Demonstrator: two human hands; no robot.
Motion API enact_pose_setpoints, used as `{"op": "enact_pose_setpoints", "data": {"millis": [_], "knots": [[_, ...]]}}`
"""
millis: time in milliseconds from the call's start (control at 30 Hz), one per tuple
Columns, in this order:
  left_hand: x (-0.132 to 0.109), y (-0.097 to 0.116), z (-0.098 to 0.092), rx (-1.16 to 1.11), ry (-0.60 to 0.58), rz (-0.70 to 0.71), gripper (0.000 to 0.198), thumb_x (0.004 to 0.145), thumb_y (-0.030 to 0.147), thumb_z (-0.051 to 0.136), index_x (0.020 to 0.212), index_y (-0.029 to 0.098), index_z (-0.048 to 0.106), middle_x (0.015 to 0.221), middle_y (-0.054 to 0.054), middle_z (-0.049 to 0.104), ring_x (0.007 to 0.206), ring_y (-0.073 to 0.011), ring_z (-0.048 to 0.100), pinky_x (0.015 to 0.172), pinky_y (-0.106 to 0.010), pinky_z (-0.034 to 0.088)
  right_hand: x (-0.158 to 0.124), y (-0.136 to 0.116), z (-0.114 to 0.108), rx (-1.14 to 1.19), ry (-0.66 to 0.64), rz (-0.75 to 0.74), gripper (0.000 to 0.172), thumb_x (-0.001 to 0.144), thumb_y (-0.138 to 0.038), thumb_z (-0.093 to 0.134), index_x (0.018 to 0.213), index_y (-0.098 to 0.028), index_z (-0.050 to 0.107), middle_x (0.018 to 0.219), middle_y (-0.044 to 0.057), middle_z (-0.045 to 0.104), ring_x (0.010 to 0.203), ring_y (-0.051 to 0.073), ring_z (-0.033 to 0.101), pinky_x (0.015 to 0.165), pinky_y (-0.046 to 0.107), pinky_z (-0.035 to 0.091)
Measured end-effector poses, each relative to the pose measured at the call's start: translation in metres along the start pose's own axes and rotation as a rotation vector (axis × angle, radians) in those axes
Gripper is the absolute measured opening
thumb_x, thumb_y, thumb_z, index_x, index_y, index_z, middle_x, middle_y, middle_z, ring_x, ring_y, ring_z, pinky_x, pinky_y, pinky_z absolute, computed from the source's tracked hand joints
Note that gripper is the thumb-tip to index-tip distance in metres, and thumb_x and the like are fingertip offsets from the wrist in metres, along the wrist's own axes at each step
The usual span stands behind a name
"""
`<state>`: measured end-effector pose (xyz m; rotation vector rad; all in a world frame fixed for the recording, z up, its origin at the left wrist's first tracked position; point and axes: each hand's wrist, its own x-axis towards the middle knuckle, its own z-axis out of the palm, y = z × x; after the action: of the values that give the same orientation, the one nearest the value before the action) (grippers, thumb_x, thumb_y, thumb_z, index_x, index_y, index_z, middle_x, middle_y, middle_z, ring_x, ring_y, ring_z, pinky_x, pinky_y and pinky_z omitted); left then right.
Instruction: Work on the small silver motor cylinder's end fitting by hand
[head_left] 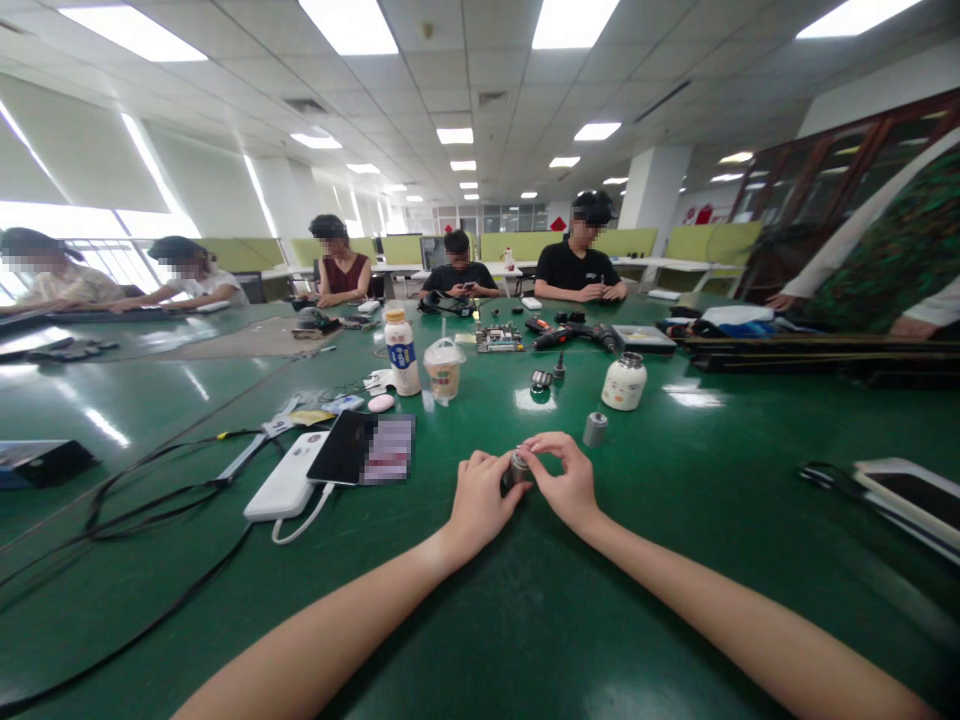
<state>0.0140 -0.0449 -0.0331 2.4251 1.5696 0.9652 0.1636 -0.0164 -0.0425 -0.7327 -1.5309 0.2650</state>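
Note:
Both my hands meet over the green table (600,600) and hold one small grey metal cylinder part (517,467) between them. My left hand (480,500) is curled round its lower, darker end. My right hand (564,480) pinches its top with thumb and fingertips. A second small grey cylinder (595,428) stands on the table just beyond my right hand. Further back are a white jar with a painted face (623,382) and two small dark metal pieces (541,379).
A white power bank (287,490) with cable, a black phone (341,449), a white bottle (403,352) and a lidded cup (443,368) lie left of centre. Black cables (150,480) cross the left side. Several people sit along the far edge. A tablet (911,497) lies at right.

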Motion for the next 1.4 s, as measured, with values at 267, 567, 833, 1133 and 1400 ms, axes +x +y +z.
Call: {"op": "enact_pose_setpoints", "data": {"millis": [267, 567, 833, 1133, 1400], "knots": [[0.001, -0.003, 0.002, -0.020, 0.006, 0.006, 0.031, 0.082, 0.028, 0.071, 0.112, 0.025, 0.064, 0.095, -0.004, 0.071, 0.095, -0.0250, 0.058, 0.080, -0.036, 0.040, 0.000, 0.001, -0.004, -0.088, -0.052, -0.035, 0.004, 0.086, -0.024, 0.066, 0.086, -0.024, 0.063, 0.093, 0.004, 0.072, 0.087, 0.021, 0.070, 0.079, 0.038, 0.060], [0.000, -0.002, 0.001, -0.019, 0.007, 0.008, 0.024, 0.083, 0.031, 0.072, 0.105, 0.023, 0.066, 0.096, -0.004, 0.071, 0.096, -0.0252, 0.059, 0.081, -0.036, 0.039, 0.003, -0.001, -0.005, -0.108, 0.026, -0.034, 0.017, 0.079, -0.028, 0.075, 0.075, -0.024, 0.058, 0.080, 0.002, 0.066, 0.083, 0.022, 0.068, 0.077, 0.038, 0.058], [0.001, -0.004, 0.004, -0.046, 0.010, -0.083, 0.026, 0.083, 0.035, 0.071, 0.105, 0.022, 0.066, 0.100, -0.006, 0.072, 0.096, -0.0259, 0.062, 0.081, -0.037, 0.040, 0.006, 0.014, -0.007, -0.128, 0.046, 0.148, 0.014, 0.083, -0.031, 0.067, 0.084, -0.022, 0.055, 0.091, 0.004, 0.066, 0.077, 0.020, 0.071, 0.073, 0.035, 0.059], [0.006, -0.007, 0.005, -0.102, -0.014, -0.157, 0.033, 0.084, 0.032, 0.068, 0.116, 0.024, 0.065, 0.121, -0.007, 0.069, 0.118, -0.0251, 0.057, 0.099, -0.040, 0.037, 0.004, 0.032, -0.011, -0.239, -0.193, 0.357, 0.017, 0.071, -0.028, 0.071, 0.082, -0.022, 0.061, 0.084, 0.002, 0.072, 0.076, 0.021, 0.072, 0.071, 0.033, 0.056], [0.003, -0.008, 0.008, -0.080, 0.026, -0.195, 0.036, 0.084, 0.036, 0.069, 0.117, 0.023, 0.065, 0.120, -0.008, 0.069, 0.128, -0.0296, 0.048, 0.103, -0.046, 0.031, 0.003, 0.021, -0.017, -0.376, -0.111, 0.410, 0.014, 0.065, -0.031, 0.077, 0.073, -0.025, 0.067, 0.073, 0.002, 0.074, 0.084, 0.030, 0.068, 0.095, 0.057, 0.036]]}}
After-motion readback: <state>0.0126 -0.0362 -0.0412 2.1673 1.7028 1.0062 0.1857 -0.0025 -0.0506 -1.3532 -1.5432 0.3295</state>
